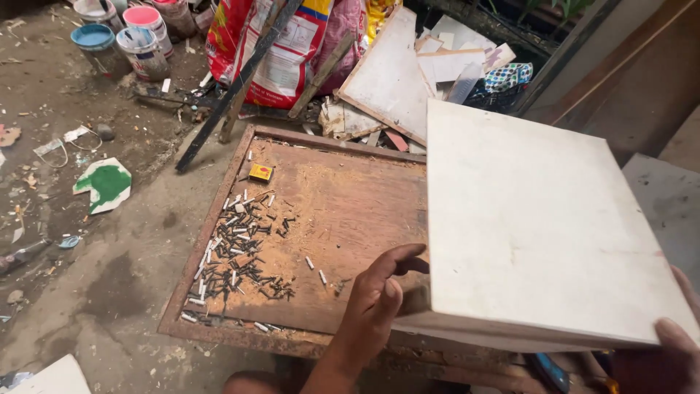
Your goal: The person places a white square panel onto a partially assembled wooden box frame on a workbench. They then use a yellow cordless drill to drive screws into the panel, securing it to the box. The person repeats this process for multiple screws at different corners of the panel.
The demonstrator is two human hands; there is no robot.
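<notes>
Workshop floor, white board (539, 226) tilted, both hands

- Left hand (375, 303) grips the near-left corner of a white board (536, 219), thumb up against its edge.
- Right hand (674, 350) holds the board's near-right corner, fingertips over the top face.
- Board tilted, overhanging the right part of a rusty-framed wooden tray (343, 211).
- Tray holds a scatter of nails (237, 248) on its left side and a small yellow box (260, 173).
- Paint cans (124, 33) top left, sacks (292, 44) behind.
</notes>
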